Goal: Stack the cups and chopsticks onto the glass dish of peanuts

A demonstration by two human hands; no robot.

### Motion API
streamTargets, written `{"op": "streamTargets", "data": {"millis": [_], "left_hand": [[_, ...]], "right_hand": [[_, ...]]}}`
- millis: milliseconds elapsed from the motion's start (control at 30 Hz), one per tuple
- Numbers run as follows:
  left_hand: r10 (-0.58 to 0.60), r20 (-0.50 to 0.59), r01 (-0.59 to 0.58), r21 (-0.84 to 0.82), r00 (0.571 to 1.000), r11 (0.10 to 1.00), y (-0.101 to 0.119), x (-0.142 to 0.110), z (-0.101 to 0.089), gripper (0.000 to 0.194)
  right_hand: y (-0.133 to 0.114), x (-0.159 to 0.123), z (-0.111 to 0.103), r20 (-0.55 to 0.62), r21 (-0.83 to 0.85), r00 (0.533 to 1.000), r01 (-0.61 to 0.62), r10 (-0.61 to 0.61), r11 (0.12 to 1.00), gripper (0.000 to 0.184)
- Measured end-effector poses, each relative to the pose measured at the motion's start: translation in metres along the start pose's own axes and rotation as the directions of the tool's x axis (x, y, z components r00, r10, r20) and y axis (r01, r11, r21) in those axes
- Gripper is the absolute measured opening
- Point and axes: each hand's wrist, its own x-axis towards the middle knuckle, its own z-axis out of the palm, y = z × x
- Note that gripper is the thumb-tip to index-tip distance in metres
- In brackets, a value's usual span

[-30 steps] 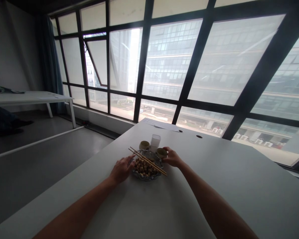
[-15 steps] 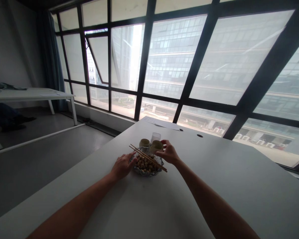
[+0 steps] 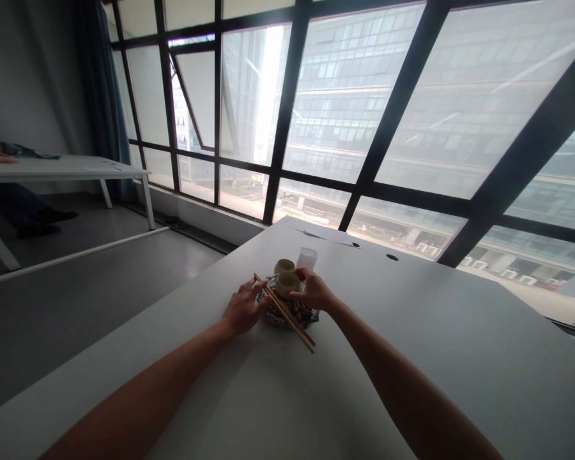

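My right hand (image 3: 313,291) grips a small beige cup (image 3: 288,285), which it holds over the back of a clear, wavy-rimmed bowl (image 3: 274,321). Brown pieces that look like nuts (image 3: 307,314) fill that bowl. Against its left side rests my left hand (image 3: 242,308), fingers spread and thumb apart, touching the rim and close to the chopsticks' far ends. The pair of wooden chopsticks (image 3: 293,321) lies slantwise across the bowl, near ends jutting past the front rim. Just behind stand a second beige cup (image 3: 284,266) and a translucent cup (image 3: 307,257).
The white table (image 3: 393,345) carries papers (image 3: 326,235) at its far edge, by cable holes (image 3: 392,257). Large windows (image 3: 340,96) line the far side. Another white table (image 3: 67,165) stands at left, with a person's legs (image 3: 19,204) beneath it.
My right hand has brought the beige cup left, over the bowl. The chopsticks have swung, their near ends now lower and further toward me. The view has shifted slightly.
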Motion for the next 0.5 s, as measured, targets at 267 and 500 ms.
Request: {"op": "streamTargets", "data": {"millis": [267,500], "left_hand": [[-0.004,0.046,0.006,-0.045,0.999,0.999,0.008,0.0,-0.008,0.05],[-0.033,0.019,0.035,-0.146,0.999,0.989,0.007,0.001,-0.009,0.042]], "right_hand": [[-0.004,0.043,-0.013,0.027,-0.127,0.995,-0.089,0.093,0.988,0.051],[-0.025,0.095,0.009,0.019,-0.407,0.953,-0.268,0.302,0.873,0.06]]}}
